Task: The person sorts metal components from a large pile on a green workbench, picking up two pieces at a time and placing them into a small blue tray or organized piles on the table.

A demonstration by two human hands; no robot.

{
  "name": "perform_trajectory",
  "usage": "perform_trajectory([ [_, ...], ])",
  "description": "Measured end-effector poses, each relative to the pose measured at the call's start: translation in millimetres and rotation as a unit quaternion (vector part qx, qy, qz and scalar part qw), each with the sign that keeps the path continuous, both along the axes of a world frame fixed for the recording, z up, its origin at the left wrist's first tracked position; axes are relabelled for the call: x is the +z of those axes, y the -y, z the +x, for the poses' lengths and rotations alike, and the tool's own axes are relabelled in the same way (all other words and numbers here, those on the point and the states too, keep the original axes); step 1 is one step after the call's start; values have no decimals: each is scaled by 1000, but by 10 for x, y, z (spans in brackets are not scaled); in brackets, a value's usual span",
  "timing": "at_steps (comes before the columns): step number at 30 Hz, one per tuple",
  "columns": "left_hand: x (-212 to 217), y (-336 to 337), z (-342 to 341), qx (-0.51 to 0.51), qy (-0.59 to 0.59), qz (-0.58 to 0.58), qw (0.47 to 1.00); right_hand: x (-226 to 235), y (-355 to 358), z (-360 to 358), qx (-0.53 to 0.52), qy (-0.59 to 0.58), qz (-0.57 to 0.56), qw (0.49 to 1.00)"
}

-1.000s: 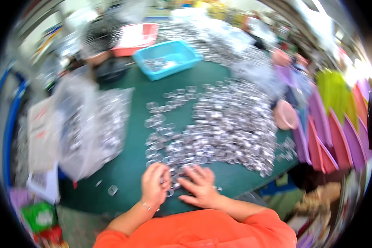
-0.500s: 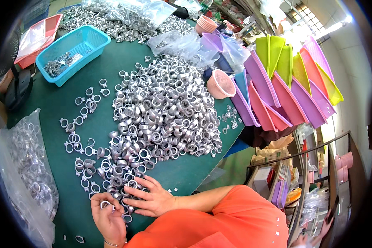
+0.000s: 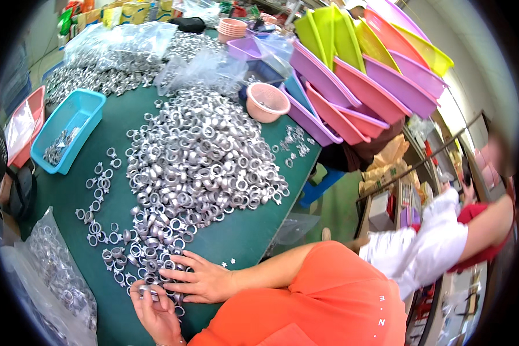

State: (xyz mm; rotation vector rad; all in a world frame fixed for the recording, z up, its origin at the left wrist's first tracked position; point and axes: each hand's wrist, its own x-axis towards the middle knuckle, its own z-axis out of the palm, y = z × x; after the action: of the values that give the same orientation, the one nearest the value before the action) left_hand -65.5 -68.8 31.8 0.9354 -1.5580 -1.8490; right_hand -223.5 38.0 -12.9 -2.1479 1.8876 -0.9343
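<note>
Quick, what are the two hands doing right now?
Left hand: fingers curled, holding a silver metal ring.
Right hand: open, lying flat on the silver rings at the pile's edge.

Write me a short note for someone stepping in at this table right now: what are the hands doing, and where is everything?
Left hand: palm up at the near table edge, pinching a silver metal ring.
Right hand: flat on the green table, fingers spread over the rings at the pile's near end.
Big ring pile fills the table's middle; loose rings lie in a line to its left.
Blue tray at far left holds only a few rings; the pink bowl stands beyond the pile.
Most rings remain in the pile.
</note>
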Motion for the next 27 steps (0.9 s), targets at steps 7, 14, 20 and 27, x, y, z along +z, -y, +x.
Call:
perform_trajectory([
  [7,-158,-105,-152,67,-216,228,947,-115,29,31,-5,-16,-67,998],
  [14,-365,87,-141,10,-237,251,938,-185,9,45,-9,6,-69,998],
  [20,27,-175,-153,33,-213,229,949,-253,50,67,-7,8,-145,989],
  [27,128,-520,20,-32,-256,270,928,-296,38,67,-14,19,-151,988],
])
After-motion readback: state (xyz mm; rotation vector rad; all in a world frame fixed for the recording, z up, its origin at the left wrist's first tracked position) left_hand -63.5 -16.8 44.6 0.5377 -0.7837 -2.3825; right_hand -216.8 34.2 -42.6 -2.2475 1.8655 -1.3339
